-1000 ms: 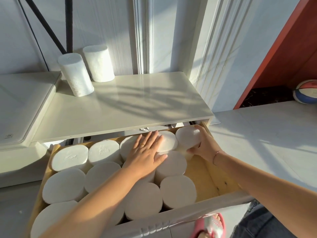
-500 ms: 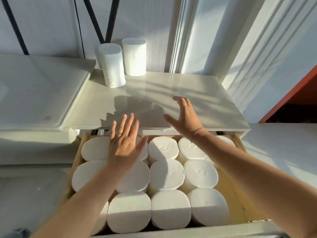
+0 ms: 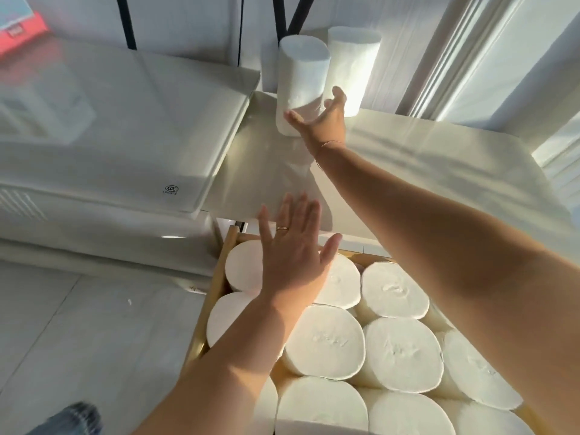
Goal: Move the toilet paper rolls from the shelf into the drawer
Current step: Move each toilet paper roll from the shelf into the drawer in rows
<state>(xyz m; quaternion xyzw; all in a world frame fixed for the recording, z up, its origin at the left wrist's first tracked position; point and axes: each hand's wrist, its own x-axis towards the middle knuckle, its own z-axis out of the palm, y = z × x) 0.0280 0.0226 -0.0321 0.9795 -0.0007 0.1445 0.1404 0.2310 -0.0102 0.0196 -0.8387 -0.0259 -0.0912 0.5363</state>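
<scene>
The right hand [image 3: 323, 119] reaches far over the shelf [image 3: 392, 158] toward 12 o'clock, and its fingers are spread apart around the lower part of the front roll [image 3: 299, 73]. The thumb lies at the left side of this roll and the other fingers at its right side; the hand touches the paper, but the grasp is not closed, and the roll stands on the shelf, a little tilted. The second roll [image 3: 353, 62] stands upright just beside it, at about 1 o'clock from it, close to the white wall panel [image 3: 194, 23]. The left hand [image 3: 293, 255] is flat and open, with the fingers stretched toward 12 o'clock and a ring [image 3: 282, 228] on one of them; it holds nothing and hovers over the back edge of the drawer [image 3: 224, 262]. The drawer is pulled out under the shelf, toward 6 o'clock, and many rolls in the drawer [image 3: 398, 353] stand on end there, packed tightly and touching each other. At 9 o'clock from the shelf there is a white appliance lid [image 3: 119, 127], which is glossy.
</scene>
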